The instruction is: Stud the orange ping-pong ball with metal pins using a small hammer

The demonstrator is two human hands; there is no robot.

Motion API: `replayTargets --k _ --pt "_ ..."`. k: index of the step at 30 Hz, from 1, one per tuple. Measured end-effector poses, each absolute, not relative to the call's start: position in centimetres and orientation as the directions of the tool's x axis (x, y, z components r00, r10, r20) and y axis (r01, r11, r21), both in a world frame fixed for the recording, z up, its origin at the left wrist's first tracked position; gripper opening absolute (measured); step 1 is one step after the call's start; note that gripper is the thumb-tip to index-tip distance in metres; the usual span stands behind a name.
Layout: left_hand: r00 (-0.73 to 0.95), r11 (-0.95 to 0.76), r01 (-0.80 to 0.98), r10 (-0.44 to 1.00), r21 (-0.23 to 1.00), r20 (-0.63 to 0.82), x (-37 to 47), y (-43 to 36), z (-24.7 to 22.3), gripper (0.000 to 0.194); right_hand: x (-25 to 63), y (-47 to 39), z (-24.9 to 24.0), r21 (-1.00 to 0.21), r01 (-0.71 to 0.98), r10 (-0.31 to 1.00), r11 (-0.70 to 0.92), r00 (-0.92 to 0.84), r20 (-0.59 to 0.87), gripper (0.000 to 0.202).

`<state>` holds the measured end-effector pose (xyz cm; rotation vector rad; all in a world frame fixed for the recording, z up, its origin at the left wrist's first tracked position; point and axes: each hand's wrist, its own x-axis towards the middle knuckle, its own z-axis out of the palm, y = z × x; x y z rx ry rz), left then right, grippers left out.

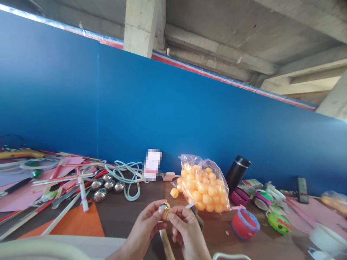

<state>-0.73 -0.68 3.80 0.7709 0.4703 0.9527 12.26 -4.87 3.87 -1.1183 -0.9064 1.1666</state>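
Between my two hands is a small orange ball [164,210] with a shiny silver covering over part of it. My left hand [148,225] is closed, gripping the ball between thumb and fingers. At the ball's right edge, the thumb and forefinger of my right hand [187,227] pinch together on it. A clear plastic bag of orange balls [204,187] stands just beyond my right hand, and one loose orange ball [174,193] lies at its left. Several shiny silver balls [108,185] are grouped farther left. A wooden stick [166,245] lies below my hands.
Light blue cord [131,173], a phone [152,165] and a black flask [238,172] stand or lie along the blue wall [162,115]. Red tape [244,224] sits at right. Tubes and sticks cover orange paper [81,220] and pink paper at left.
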Motion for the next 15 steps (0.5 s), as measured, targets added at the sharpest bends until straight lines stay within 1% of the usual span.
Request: replayTargets --k 5,11,15 --pt "0.504 0.341 -0.534 0.863 0.774 -0.033 -0.70 -0.85 3.98 0.020 12.31 -4.77 3.74 -0.981 -0.193 0.979 0.017 0.201 -0.022 0.021" --pt "0.499 0.328 -0.531 0.866 0.781 -0.025 -0.64 -0.77 3.91 0.020 12.07 -4.85 3.96 -0.972 -0.234 0.978 0.003 0.205 -0.047 0.022" --pt "0.496 0.326 -0.527 0.868 0.785 -0.027 -0.68 -0.81 4.09 0.020 12.07 -4.88 3.84 -0.969 -0.246 0.979 0.012 0.198 -0.038 0.022"
